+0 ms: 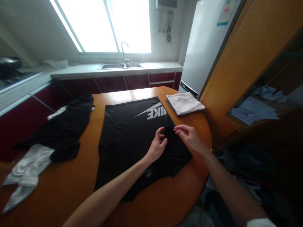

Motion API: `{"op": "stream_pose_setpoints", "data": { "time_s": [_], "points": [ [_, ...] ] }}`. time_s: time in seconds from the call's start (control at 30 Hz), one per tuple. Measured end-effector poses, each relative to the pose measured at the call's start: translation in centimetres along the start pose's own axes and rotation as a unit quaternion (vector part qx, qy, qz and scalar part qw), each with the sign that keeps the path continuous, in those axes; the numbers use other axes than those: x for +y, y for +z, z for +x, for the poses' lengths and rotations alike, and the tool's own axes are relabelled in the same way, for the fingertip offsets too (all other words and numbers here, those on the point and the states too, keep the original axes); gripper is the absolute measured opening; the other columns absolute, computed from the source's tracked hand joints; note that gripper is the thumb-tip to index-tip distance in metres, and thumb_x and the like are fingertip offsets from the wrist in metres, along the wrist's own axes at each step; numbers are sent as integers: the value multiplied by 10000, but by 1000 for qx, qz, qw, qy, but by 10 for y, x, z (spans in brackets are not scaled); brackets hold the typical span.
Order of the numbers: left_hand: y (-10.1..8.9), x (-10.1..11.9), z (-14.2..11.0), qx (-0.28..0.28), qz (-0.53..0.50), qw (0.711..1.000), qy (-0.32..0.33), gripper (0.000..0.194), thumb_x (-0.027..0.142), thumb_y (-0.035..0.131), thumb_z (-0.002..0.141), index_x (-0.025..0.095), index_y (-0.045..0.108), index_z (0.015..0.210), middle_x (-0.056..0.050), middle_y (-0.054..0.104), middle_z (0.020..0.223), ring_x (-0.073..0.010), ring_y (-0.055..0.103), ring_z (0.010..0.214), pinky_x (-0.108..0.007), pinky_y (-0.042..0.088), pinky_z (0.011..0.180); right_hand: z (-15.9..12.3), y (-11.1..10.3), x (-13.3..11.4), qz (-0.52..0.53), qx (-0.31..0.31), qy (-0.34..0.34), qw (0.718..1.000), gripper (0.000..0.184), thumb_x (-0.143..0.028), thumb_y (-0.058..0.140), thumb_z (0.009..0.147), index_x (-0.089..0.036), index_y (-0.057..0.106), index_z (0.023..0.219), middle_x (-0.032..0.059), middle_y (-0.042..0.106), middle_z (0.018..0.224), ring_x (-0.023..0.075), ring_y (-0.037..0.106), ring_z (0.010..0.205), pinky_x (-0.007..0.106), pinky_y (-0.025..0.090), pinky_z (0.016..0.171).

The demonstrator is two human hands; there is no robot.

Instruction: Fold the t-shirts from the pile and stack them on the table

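A black T-shirt [127, 135] with a white NIKE print [156, 112] lies spread out on the wooden table, its neckline towards me. Over its right side, my left hand [158, 145] curls thumb and fingers around the edge of a small raised fold of the black cloth. Facing it, my right hand [188, 135] pinches the other edge of that fold between its fingertips. The cloth inside the left hand is dark and partly hidden by the fingers.
A folded light grey garment [186, 103] rests at the table's [202, 126] far right. Crumpled black clothing [68, 123] and a white garment [32, 165] lie along the left. Behind stand a counter with a sink [112, 66] and a fridge [201, 44].
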State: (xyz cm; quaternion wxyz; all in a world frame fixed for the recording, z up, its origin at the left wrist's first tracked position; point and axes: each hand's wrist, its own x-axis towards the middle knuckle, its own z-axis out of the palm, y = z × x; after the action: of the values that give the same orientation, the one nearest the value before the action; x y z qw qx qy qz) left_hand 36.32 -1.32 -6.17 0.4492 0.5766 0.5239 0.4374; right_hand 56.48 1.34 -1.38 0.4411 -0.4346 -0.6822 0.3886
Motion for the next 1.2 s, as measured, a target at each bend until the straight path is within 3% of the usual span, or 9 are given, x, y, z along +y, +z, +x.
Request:
{"op": "stream_pose_setpoints", "data": {
  "time_s": [0.1, 0.17, 0.37, 0.43, 0.57, 0.73, 0.93, 1.1, 1.2],
  "points": [
    [0, -4, -4, -23, 87, 994, 69, 513, 114, 608, 846, 275, 590, 1332, -37, 586, 1187, -104, 572, 773, -250, 527, 730, 18, -14, 31, -50, 113, 3, 992, 185, -265, 581, 867, -172, 723, 942, 92, 766, 920, 230, 720, 859, 381, 577, 813],
    [1, -5, -6, -31, 109, 989, 92, 491, 89, 597, 838, 244, 626, 1302, -48, 591, 1201, -113, 571, 788, -261, 537, 749, 28, -19, 47, -87, 129, 4, 988, 193, -225, 548, 852, -169, 724, 908, 100, 761, 905, 239, 713, 857, 391, 577, 805],
    [3, -6, -3, -28, 128, 987, 90, 570, 94, 632, 832, 185, 564, 1391, -83, 584, 1260, -108, 573, 744, -289, 566, 751, 43, -8, 67, -191, -4, -110, 975, 259, -219, 520, 909, -218, 762, 999, 97, 718, 1158, 236, 629, 1143, 419, 483, 1043],
    [2, -9, -1, -25, 125, 988, 85, 579, 91, 642, 830, 202, 562, 1393, -90, 565, 1312, -99, 572, 728, -291, 579, 738, 47, -4, 72, -235, -31, -112, 965, 230, -277, 562, 923, -233, 769, 1013, 96, 689, 1233, 250, 582, 1219, 444, 436, 1095],
    [1, -14, -1, -10, 129, 988, 82, 456, 58, 640, 828, 224, 646, 1252, -99, 464, 1448, -100, 601, 780, -304, 607, 746, 54, -6, 89, -276, -13, -78, 958, 308, -413, 525, 976, -232, 775, 967, 110, 678, 1234, 270, 562, 1227, 463, 424, 1087],
    [-1, -14, -3, 4, 171, 976, 138, 328, 71, 578, 898, 235, 657, 1170, -95, 373, 1517, -157, 644, 954, -375, 612, 868, 57, -9, 105, -284, -1, -77, 956, 277, -410, 549, 963, -226, 757, 973, 112, 685, 1185, 272, 564, 1188, 451, 424, 1063],
    [-4, -13, -1, 0, 224, 959, 174, 327, 47, 548, 908, 226, 657, 1159, -97, 354, 1528, -230, 588, 1199, -451, 525, 1056, 56, -5, 105, -298, 10, -56, 953, 195, -383, 605, 926, -240, 736, 947, 94, 671, 1204, 273, 556, 1181, 455, 409, 1057],
    [-6, -16, 1, 5, 252, 947, 197, 342, 42, 535, 905, 219, 675, 1163, -95, 388, 1524, -215, 606, 1149, -454, 516, 1066, 53, -4, 102, -303, 11, -56, 951, 196, -379, 611, 918, -231, 729, 967, 96, 667, 1218, 271, 549, 1191, 454, 401, 1063],
    [-7, -13, 1, 13, 286, 932, 221, 345, 55, 540, 903, 227, 698, 1156, -93, 429, 1521, -246, 589, 1193, -481, 503, 1076, 53, -3, 99, -299, 14, -53, 953, 203, -377, 599, 919, -228, 729, 964, 102, 674, 1214, 275, 552, 1200, 462, 407, 1067]
  ]
}}
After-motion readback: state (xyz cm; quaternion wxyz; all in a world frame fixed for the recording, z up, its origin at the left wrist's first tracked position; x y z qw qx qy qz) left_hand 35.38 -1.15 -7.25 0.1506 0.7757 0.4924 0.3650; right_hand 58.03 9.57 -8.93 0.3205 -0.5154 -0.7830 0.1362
